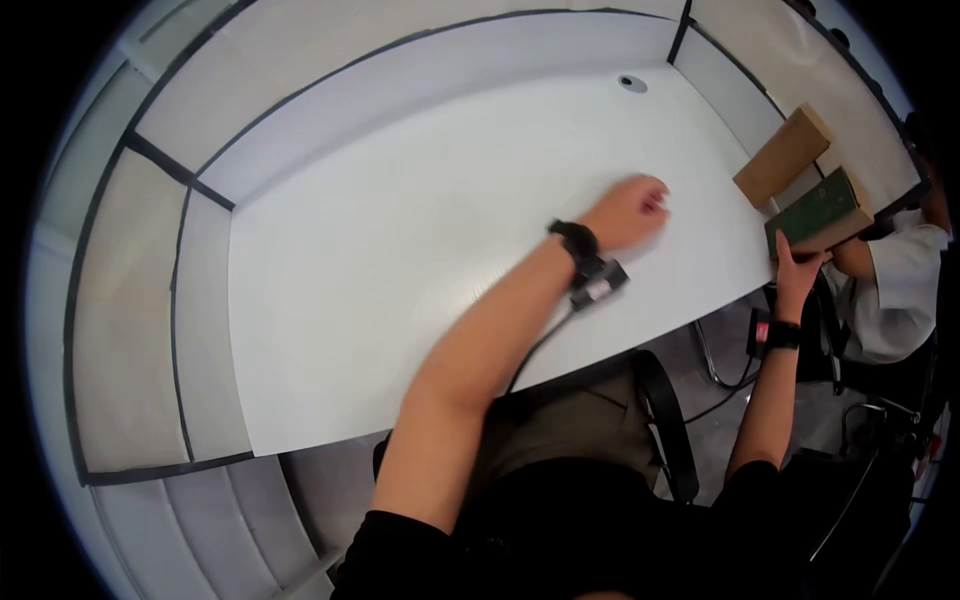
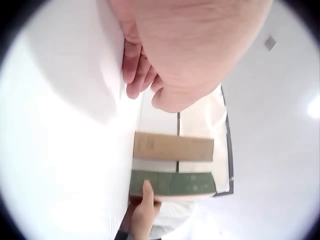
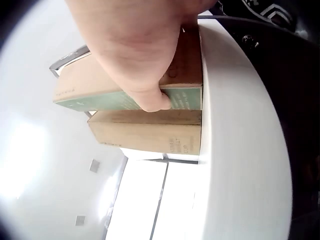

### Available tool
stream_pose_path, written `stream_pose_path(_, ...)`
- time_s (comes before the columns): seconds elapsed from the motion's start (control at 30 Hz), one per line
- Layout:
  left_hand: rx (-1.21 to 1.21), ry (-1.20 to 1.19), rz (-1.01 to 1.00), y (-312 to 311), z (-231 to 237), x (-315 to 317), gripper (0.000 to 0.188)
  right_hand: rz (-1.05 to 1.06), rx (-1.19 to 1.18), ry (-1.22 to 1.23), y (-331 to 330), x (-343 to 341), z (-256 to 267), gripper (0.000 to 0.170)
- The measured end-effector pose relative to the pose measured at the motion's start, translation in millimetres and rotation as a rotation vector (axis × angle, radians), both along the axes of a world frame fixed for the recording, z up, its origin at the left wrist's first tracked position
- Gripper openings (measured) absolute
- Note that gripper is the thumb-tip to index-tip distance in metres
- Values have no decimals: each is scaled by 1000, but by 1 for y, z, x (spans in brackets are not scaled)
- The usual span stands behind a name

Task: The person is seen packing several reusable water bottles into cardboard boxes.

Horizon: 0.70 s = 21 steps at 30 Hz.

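Note:
Near the desk's right edge, my right hand [image 1: 795, 275] grips a tall cardboard box with a green side [image 1: 818, 212], thumb on the green face. In the right wrist view that thumb presses the green side low down, and the other fingers are hidden behind the box. Beside it stands a plain brown cardboard box [image 1: 785, 160], upright, with small print on its narrow side [image 3: 155, 137]. My left hand [image 1: 625, 215] is over the right part of the desk, holding nothing, its fingers [image 2: 134, 65] loosely bent and apart from both boxes.
The white desk [image 1: 420, 250] has beige and white partition panels [image 1: 420, 65] along its back and sides. A round cable hole [image 1: 632, 84] lies at the back right. Another person in a white shirt [image 1: 890, 300] sits close beyond the boxes. Cables run from both wrist cameras.

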<state>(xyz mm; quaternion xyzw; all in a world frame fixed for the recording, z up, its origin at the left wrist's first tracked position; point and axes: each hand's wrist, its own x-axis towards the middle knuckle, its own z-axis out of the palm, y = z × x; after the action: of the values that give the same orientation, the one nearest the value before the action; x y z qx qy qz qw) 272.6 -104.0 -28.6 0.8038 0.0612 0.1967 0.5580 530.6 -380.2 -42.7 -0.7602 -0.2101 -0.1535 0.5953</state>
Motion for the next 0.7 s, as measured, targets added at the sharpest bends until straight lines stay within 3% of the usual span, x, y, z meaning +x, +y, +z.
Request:
stream_pose_path(0.13, -155, -17, 150, 53, -1, -52, 26, 13, -13, -87, 11, 5, 0, 75)
stream_pose_path(0.23, -204, 12, 195, 79, 0, -85, 25, -94, -239, -116, 16, -16, 5, 81)
stream_pose_path(0.33, -182, 4, 246, 97, 5, -121, 24, 44, -186, -183, -11, 0, -15, 69)
stream_pose_path(0.4, -184, 29, 339, 101, 12, -144, 24, 165, 165, -117, -31, -9, -18, 47)
stream_pose_path(0.53, -185, 63, 402, 120, 11, -173, 24, -255, 177, 75, -104, 47, -39, 44)
stream_pose_path(0.6, -200, 69, 404, 123, 12, -176, 24, -75, 149, 85, -119, 70, -42, 53)
stream_pose_path(0.67, -220, 60, 418, 121, 16, -178, 24, -40, 178, 386, -117, 76, -21, 51)
stream_pose_path(0.7, -228, 59, 424, 119, 18, -179, 24, 33, 120, 383, -115, 87, -24, 52)
